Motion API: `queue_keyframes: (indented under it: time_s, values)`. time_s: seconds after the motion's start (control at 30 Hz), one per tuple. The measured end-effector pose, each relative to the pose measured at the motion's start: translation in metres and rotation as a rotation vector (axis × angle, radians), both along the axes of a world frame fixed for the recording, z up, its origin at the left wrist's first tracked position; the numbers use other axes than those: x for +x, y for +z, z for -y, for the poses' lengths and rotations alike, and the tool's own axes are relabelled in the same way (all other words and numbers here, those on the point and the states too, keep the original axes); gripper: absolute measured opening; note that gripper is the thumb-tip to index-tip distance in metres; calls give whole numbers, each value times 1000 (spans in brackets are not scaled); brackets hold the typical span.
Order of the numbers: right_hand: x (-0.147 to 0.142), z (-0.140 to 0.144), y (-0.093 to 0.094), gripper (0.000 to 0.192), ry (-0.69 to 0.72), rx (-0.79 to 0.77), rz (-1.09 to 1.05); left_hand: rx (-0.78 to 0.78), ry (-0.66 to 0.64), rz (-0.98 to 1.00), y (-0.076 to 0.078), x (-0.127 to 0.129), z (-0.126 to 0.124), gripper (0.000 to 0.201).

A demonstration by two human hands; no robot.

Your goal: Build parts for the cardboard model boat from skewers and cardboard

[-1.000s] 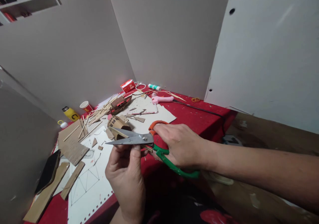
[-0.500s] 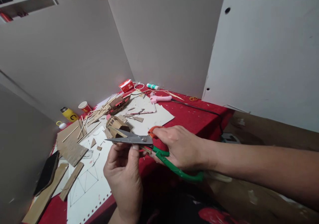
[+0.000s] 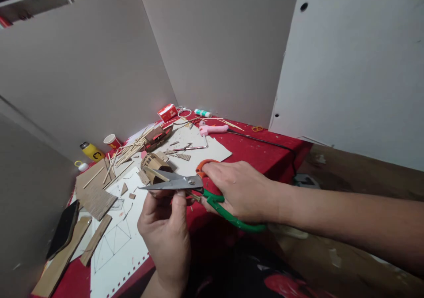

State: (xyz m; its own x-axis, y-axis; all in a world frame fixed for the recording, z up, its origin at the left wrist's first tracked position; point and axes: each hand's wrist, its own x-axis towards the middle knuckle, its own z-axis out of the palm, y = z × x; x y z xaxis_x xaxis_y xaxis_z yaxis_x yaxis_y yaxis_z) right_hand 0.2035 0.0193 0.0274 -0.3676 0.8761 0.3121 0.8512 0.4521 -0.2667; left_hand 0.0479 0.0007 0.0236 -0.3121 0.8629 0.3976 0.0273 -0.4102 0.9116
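Note:
My right hand (image 3: 240, 192) is closed round the handles of a pair of scissors (image 3: 175, 183), one orange and one green. Their metal blades point left and stand apart. Just below the blades, my left hand (image 3: 167, 231) pinches a small tan strip (image 3: 194, 195), mostly hidden by fingers and scissors. My left thumb lies against the lower blade or just under it; I cannot tell which. Behind the blades, a curved cardboard piece with dark printed characters (image 3: 154, 163) rests on the table.
A red-covered table (image 3: 245, 150) bears a pink glue gun (image 3: 213, 129), thin wooden sticks (image 3: 132, 150), a cardboard boat-like model (image 3: 159, 137), a paper cup (image 3: 112, 141), a yellow bottle (image 3: 92, 151), a phone (image 3: 62, 229), cardboard scraps (image 3: 97, 203) and a sheet with drawn lines (image 3: 112, 254).
The scissors' handles have spread slightly and the blades stand a little wider apart. My left hand stays nearly still, pinching the strip.

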Motion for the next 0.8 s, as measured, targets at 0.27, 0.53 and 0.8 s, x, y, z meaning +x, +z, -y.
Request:
queue_keyframes:
  time_s: [0.27,0.53,0.8]
  values:
    - [1,-1,-7,34,20,-33,-35,-26,-50,2,-1,-2,-2,8]
    - [5,2,-5,24,68,-109,-142,-57,-93,-6,1,-9,-3,9]
    - [4,1,-3,16,39,-140,-147,-108,-99,-21,2,-9,-6,9]
